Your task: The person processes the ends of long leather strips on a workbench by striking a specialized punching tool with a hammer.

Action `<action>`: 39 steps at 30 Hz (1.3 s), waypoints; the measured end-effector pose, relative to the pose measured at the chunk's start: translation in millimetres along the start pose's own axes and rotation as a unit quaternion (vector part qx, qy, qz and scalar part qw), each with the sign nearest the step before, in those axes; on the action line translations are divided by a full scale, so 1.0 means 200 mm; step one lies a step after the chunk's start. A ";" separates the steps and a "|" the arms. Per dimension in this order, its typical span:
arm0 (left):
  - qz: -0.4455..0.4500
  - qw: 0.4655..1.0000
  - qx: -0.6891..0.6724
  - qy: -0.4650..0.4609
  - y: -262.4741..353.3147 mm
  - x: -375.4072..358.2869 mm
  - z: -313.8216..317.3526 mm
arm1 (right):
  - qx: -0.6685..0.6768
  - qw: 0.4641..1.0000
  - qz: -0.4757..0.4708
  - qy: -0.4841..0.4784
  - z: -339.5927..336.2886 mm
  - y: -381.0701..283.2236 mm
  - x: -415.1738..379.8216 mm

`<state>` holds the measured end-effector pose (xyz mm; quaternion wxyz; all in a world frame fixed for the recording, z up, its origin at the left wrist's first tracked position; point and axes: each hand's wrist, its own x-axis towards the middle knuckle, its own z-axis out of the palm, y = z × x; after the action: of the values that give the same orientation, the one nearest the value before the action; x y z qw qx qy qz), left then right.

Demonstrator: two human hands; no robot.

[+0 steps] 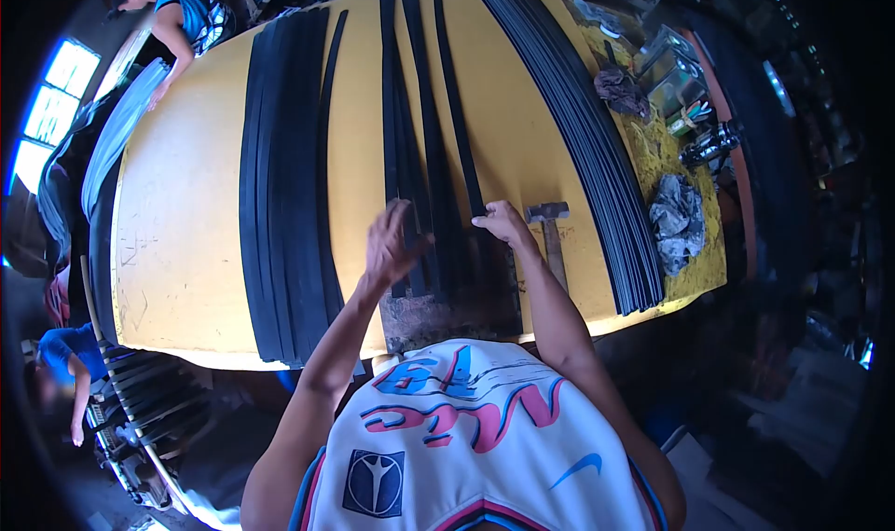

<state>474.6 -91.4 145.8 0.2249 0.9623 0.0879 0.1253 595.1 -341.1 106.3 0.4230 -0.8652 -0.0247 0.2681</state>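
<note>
Long black strips [424, 139] run lengthwise down the middle of the yellow table, their near ends lying over a dark worn board [447, 317]. My left hand [393, 244], slightly blurred, is over the near ends of these strips with its thumb and fingers apart. My right hand [503, 221] is closed in a pinch at the near part of a separate black strip [457, 102], which stretches away to the far edge. Just right of that hand lies a hammer [547, 213], its handle partly hidden behind my forearm.
A wide row of black strips [284, 186] lies on the left of the yellow table [177, 251]; a thick stack [578, 139] lies on the right. Beyond it are a crumpled plastic bag [676, 219] and a dark cloth [620, 93]. One person [182, 18] leans in far left; another [70, 363] is lower left.
</note>
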 end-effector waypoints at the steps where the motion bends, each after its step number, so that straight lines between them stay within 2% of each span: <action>1: 0.073 0.994 -0.018 -0.085 0.06 -0.06 -0.05 | -0.026 1.000 0.001 -0.012 -0.02 -0.04 -0.02; 2: 0.143 0.974 -0.036 -0.170 0.11 -0.13 -0.07 | -0.085 0.996 -0.014 0.024 -0.01 -0.07 -0.05; 3: 0.142 0.974 -0.035 -0.173 0.12 -0.20 -0.05 | -0.083 0.996 -0.012 0.021 0.00 -0.10 -0.08; 5: 0.146 0.968 0.010 -0.204 0.15 -0.27 -0.02 | -0.179 0.982 -0.025 0.063 0.01 -0.16 -0.11; 6: 0.123 0.966 0.009 -0.229 0.16 -0.28 -0.01 | -0.229 0.957 -0.069 0.165 0.07 -0.15 -0.12; 7: 0.123 0.966 0.011 -0.226 0.16 -0.28 0.00 | -0.240 0.943 -0.106 0.204 0.07 -0.23 -0.15; 9: 0.113 0.969 -0.034 -0.215 0.17 -0.30 0.02 | -0.163 0.949 -0.181 0.202 0.17 -0.27 -0.12; 11: 0.115 0.969 -0.031 -0.214 0.18 -0.31 0.01 | -0.184 0.967 -0.125 0.125 0.26 -0.38 -0.11; 14: 0.113 0.965 -0.039 -0.235 0.17 -0.30 -0.01 | -0.265 0.951 -0.095 0.127 0.37 -0.46 -0.08; 19: 0.098 0.970 -0.052 -0.215 0.17 -0.31 0.00 | -0.202 0.975 -0.037 0.083 0.33 -0.52 0.00; 23: 0.098 0.974 -0.064 -0.194 0.19 -0.32 -0.02 | -0.173 0.979 -0.060 0.093 0.18 -0.52 0.03; 24: 0.108 0.973 -0.063 -0.193 0.20 -0.31 -0.03 | -0.163 0.975 -0.078 0.129 0.14 -0.52 0.00; 27: 0.142 0.967 -0.057 -0.204 0.22 -0.27 0.01 | -0.198 0.974 -0.065 0.085 0.01 -0.54 -0.02; 28: 0.181 0.962 -0.038 -0.201 0.23 -0.25 0.03 | -0.199 0.974 -0.063 0.084 -0.01 -0.53 -0.02; 30: 0.240 0.949 -0.018 -0.201 0.23 -0.19 0.07 | -0.171 0.985 -0.022 0.025 -0.03 -0.51 -0.01; 33: 0.278 0.929 0.005 -0.244 0.25 -0.10 0.06 | -0.197 0.977 -0.060 0.060 -0.02 -0.45 -0.01; 36: 0.285 0.926 0.010 -0.248 0.26 -0.10 0.10 | -0.244 0.968 -0.049 0.031 0.00 -0.37 0.04; 39: 0.295 0.924 -0.010 -0.242 0.24 -0.10 0.10 | -0.217 0.972 -0.069 0.051 0.07 -0.27 0.06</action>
<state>466.7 -147.0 147.1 0.2015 0.9435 -0.2584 -0.0501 609.0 -293.0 133.2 0.2436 -0.9449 -0.1202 0.1825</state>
